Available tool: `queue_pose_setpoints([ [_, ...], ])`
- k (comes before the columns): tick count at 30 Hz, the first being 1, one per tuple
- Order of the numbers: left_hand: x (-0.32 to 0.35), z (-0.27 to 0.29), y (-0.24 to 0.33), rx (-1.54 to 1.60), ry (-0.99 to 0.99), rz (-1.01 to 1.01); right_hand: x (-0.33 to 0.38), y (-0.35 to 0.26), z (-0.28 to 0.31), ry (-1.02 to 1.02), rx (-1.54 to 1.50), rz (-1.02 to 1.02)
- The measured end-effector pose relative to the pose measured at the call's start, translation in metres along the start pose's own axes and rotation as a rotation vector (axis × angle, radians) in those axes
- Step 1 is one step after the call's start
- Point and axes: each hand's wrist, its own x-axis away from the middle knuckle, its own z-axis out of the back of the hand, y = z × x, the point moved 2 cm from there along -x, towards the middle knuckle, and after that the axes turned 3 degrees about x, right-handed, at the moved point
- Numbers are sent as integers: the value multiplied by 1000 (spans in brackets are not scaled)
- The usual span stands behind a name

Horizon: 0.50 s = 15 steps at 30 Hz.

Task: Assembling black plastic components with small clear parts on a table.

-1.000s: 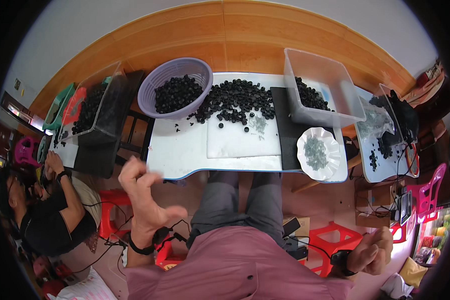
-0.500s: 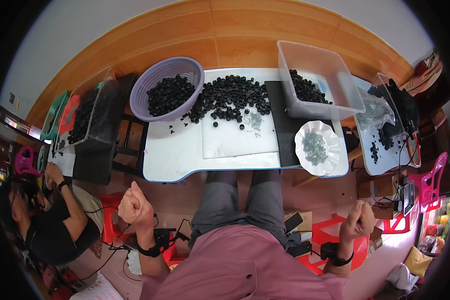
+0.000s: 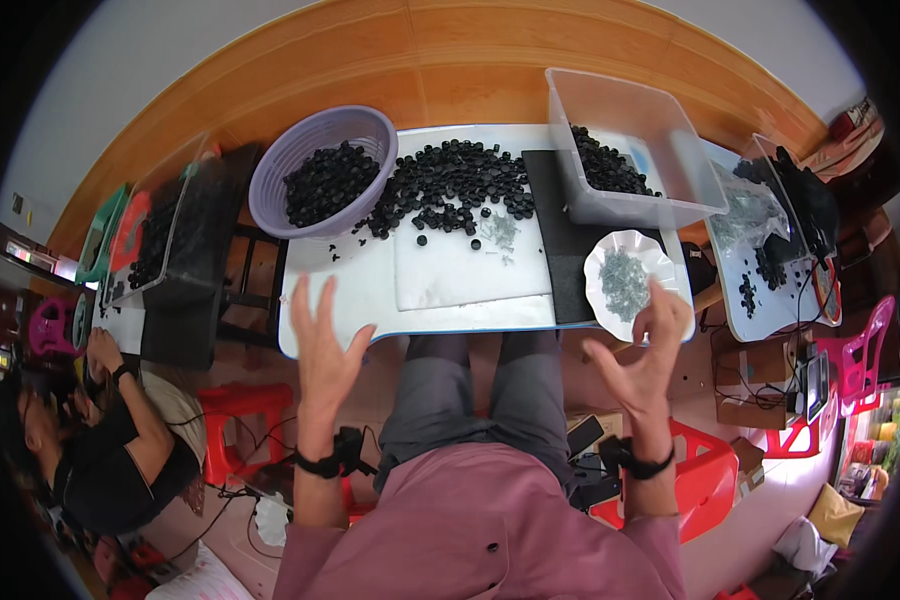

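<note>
My left hand hovers over the front left edge of the white table, fingers spread and nothing in it. Over the front right corner, my right hand is open too, fingers bent and parted, close to a white scalloped dish. Small clear pieces lie in that dish, partly behind my fingers. Black round caps are heaped at the table's back middle, spilling onto a white foam sheet. A few more clear pieces lie on the sheet near the heap.
A purple basket of black caps stands back left, a clear plastic bin with more back right on a black mat. A co-worker sits at the far left. Red stools stand on the floor.
Both hands have gone from closed fists to open fingers. They have moved up and inward, toward the table's front edge. The view has shifted slightly.
</note>
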Motion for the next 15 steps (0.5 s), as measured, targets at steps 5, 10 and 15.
queue_pose_setpoints([
  [5,-22,-57,2,99,-30,-160,1,41,-71,185,-319,-137],
  [10,-38,-83,20,220,-50,-158,-50,17,-141,398,-323,114],
  [15,-59,-115,35,268,-21,-283,-38,50,-147,91,-306,-192],
])
